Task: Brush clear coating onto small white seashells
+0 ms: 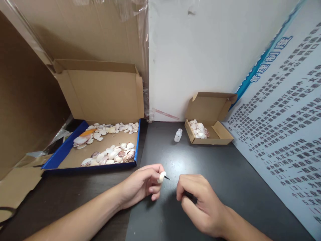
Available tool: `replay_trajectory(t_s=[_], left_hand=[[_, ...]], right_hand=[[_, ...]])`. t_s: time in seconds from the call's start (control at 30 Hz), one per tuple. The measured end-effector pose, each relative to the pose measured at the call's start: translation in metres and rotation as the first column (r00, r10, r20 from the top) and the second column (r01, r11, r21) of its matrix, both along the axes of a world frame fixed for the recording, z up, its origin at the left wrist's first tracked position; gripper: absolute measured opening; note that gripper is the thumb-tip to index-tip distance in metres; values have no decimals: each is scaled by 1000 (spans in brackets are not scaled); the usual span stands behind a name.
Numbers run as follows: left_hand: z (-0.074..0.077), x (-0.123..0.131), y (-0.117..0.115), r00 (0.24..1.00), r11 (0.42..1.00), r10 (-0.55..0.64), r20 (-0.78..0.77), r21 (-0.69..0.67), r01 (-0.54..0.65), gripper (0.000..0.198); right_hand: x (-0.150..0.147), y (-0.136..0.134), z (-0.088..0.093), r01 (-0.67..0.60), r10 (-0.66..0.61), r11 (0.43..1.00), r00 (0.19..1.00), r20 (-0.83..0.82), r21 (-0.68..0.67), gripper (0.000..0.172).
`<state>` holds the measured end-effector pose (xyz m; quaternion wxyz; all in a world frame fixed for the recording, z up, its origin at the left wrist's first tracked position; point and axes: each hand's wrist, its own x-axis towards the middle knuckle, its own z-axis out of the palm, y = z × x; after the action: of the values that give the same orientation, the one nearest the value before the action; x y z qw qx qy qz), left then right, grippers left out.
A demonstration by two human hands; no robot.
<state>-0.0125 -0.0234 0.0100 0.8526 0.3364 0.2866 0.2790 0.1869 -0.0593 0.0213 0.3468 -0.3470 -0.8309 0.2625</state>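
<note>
A small white seashell [162, 177] is pinched between the thumb and fingers of my left hand [147, 182], above the dark table mat. My right hand [202, 202] is closed around a slim tool with a black handle [190, 196], which looks like a small brush. The tool's dark pointed tip [167, 178] is at the right side of the shell; whether it touches is hard to tell. Part of the tool is hidden behind my right fingers. Beyond the hands stands a small clear bottle [178, 135] with a whitish label, its mouth uncovered.
On the left, an open blue-edged cardboard box [75, 157] holds several seashells [115, 154] in groups. At the back right, a smaller open cardboard box [220, 136] holds more shells [199, 130]. A printed poster [281, 124] borders the right side, a white wall panel [190, 60] the back.
</note>
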Motion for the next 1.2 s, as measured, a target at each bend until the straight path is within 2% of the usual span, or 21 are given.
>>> replay_trajectory(t_s=[0.1,0.2,0.3,0.47,0.63,0.83,1.0,1.1,1.2], left_hand=[[1,0,-1,1000,1000,8,-16,-9,-8,6],[2,0,-1,1000,1000,4,-10,0,-4,6],[2,0,-1,1000,1000,2,-7,5,-2,6],[2,0,0,1000,1000,10,-27,-13,-10,5],[2,0,-1,1000,1000,6,-23,-1,-6,6],[2,0,-1,999,1000,11,-35,-9,-11,5],[3,0,-1,1000,1000,3,-28,2,-3,6],[3,0,-1,999,1000,6,-37,-8,-6,5],[3,0,-1,999,1000,18,-47,-20,-19,4]], right_hand=[[-1,-1,0,-19,20,1000,999,49,-24,15],[-2,0,0,57,-47,994,993,111,-88,14],[-1,0,1,113,-107,991,991,84,-72,14],[-1,0,2,-1,1,1000,999,34,-15,14],[-1,0,1,51,-48,997,998,49,-55,15],[-2,-1,0,-14,16,999,999,51,-38,14],[-1,-2,2,54,-50,997,997,56,-60,15],[-1,-1,2,8,-7,1000,1000,26,-21,14],[-2,0,1,-18,21,999,998,63,-44,15]])
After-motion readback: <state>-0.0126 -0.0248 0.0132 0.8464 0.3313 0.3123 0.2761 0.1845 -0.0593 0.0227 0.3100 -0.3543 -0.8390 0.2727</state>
